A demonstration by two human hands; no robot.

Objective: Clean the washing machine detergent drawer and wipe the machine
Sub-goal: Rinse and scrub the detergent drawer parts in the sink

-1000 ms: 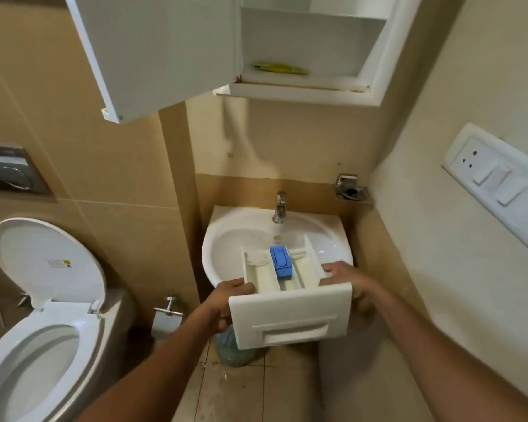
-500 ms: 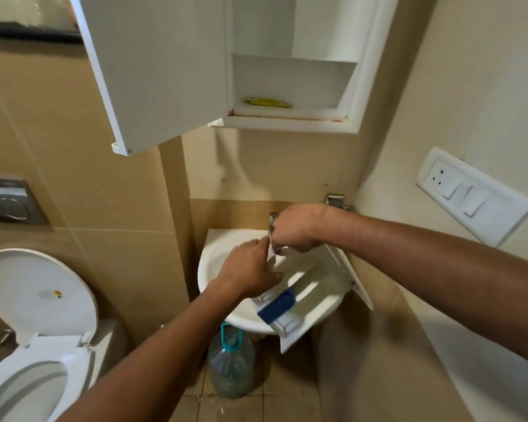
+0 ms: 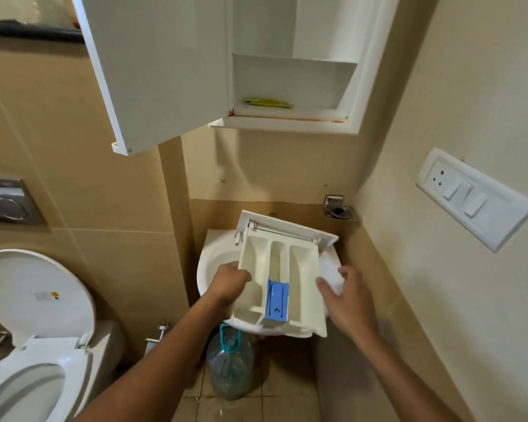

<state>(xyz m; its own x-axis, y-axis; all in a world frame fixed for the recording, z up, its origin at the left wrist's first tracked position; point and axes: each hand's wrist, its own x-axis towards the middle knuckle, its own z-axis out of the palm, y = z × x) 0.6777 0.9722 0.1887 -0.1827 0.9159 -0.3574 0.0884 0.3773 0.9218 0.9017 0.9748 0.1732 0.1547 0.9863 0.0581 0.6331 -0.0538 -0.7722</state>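
The white detergent drawer (image 3: 282,263) lies tilted over the white sink (image 3: 217,257), its front panel at the far end against the wall. Three compartments face up, with a blue insert (image 3: 277,300) in the middle one near me. My left hand (image 3: 229,283) grips the drawer's left edge with curled fingers. My right hand (image 3: 346,295) is beside the right edge with relaxed fingers, its thumb at the drawer's side. The drawer hides the tap.
An open white cabinet door (image 3: 162,65) hangs overhead; a yellow item (image 3: 267,102) lies on its shelf. A water bottle (image 3: 230,367) stands under the sink. The open toilet (image 3: 28,376) is at left, a switch panel (image 3: 473,196) on the right wall.
The drawer has been turned round so its front panel now points away from me. My right hand left the tap and came down to the drawer's right side.
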